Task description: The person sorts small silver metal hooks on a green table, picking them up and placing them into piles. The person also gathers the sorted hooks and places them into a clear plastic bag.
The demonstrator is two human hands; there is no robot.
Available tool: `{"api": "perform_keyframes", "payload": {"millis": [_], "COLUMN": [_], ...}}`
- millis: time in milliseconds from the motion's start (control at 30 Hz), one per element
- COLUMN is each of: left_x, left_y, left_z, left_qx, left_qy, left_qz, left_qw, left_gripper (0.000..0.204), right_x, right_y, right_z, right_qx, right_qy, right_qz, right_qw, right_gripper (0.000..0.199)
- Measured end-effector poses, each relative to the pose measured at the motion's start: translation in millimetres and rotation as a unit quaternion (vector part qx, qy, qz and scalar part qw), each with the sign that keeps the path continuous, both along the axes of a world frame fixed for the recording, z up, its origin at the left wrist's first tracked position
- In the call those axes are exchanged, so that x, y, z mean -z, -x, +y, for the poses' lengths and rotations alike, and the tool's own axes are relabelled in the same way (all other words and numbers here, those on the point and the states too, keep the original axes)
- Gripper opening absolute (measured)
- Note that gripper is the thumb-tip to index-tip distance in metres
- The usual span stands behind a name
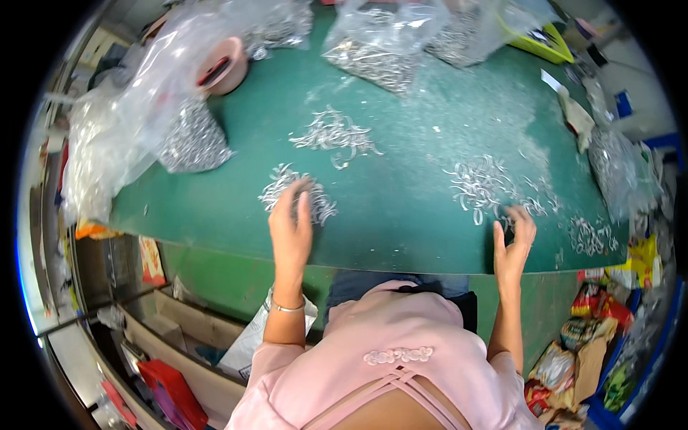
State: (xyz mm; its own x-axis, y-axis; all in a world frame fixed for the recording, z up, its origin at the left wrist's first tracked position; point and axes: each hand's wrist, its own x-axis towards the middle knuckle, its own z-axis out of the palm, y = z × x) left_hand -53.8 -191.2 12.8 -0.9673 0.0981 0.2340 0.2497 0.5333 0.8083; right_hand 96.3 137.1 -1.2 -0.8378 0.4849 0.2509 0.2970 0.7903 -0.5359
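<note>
My left hand (290, 223) lies flat on the green table (401, 229), fingers spread, its tips on a small heap of silvery metal clips (295, 192). My right hand (513, 240) stands edge-on near the table's front edge, fingers curled at the edge of a second scatter of clips (487, 185); whether it pinches any I cannot tell. A third heap of clips (334, 134) lies farther back, between the two hands.
Clear plastic bags of clips stand at the back (373, 50) and at the left (190, 140). A pink round tub (223, 66) sits at the back left, a yellow tray (541, 39) at the back right. Boxes and packets crowd the floor at the right (595, 337).
</note>
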Motion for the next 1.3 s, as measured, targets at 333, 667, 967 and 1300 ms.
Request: {"api": "perform_keyframes", "payload": {"millis": [333, 667, 967, 1300], "left_x": [-5.2, 26.1, 27.9, 8.7], "left_y": [-18.5, -4.0, -17.7, -30.6], "left_z": [148.8, 196.8, 192.9, 217.5], "left_qx": [0.305, 0.418, 0.393, 0.496], "left_qy": [0.091, 0.126, 0.09, 0.223], "left_qz": [0.011, 0.11, 0.053, 0.123], "left_qw": [0.948, 0.893, 0.914, 0.83], "left_gripper": [0.054, 0.034, 0.028, 0.053], "right_x": [23.0, 8.8, 6.3, -0.5], "right_y": [-5.4, -8.1, 4.4, -1.8], "right_z": [3.4, 61.1, 50.4, 116.1], "right_qx": [-0.02, -0.052, -0.138, 0.062], "right_qy": [-0.028, 0.091, -0.007, -0.038], "right_qz": [-0.071, 0.109, -0.039, 0.008], "right_qw": [0.997, 0.988, 0.99, 0.997], "right_gripper": [0.073, 0.027, 0.064, 0.054]}}
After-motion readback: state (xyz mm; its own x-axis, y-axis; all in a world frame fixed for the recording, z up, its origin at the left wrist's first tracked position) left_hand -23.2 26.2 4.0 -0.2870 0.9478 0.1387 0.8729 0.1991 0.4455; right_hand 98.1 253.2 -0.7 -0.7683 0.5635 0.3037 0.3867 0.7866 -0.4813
